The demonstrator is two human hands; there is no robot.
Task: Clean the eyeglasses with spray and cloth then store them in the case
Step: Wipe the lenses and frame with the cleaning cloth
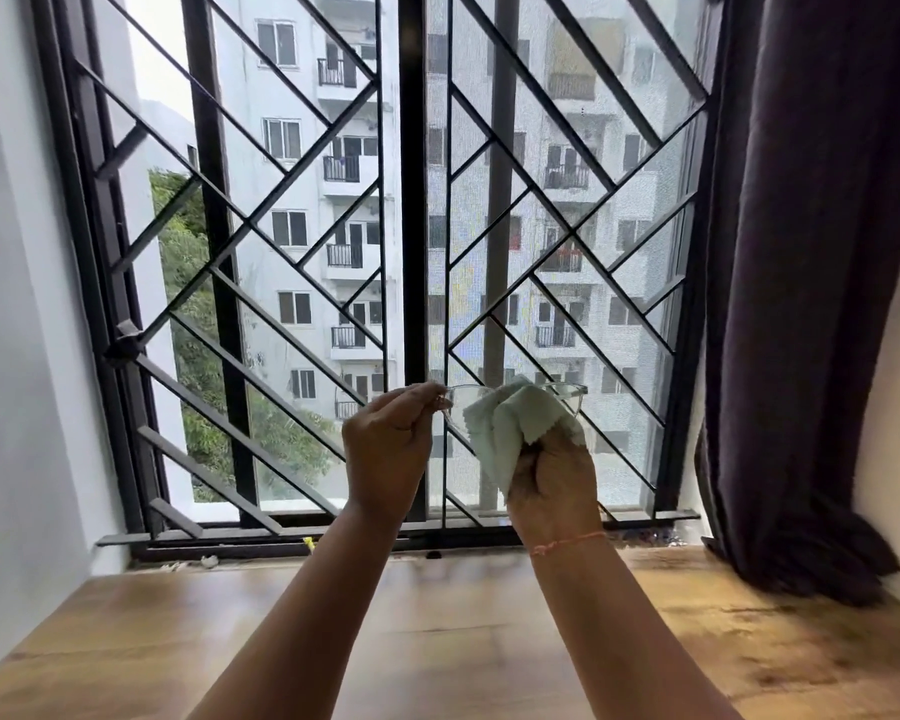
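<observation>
1. A wooden ledge (pixel 437 641) lies under my raised forearms.
2. My left hand (pixel 385 449) pinches the clear eyeglasses (pixel 461 402) at one corner. My right hand (pixel 552 485) grips the pale green cloth (pixel 500 428), seemingly over a lens.
3. Beyond are the window grille (pixel 281 252) and a dark curtain (pixel 801 304).

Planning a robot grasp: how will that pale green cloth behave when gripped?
The cloth is probably floppy: it folds and droops from the right hand. Likely light, since a loose grip carries it. It drapes over the eyeglasses, so it should conform to shapes.
</observation>
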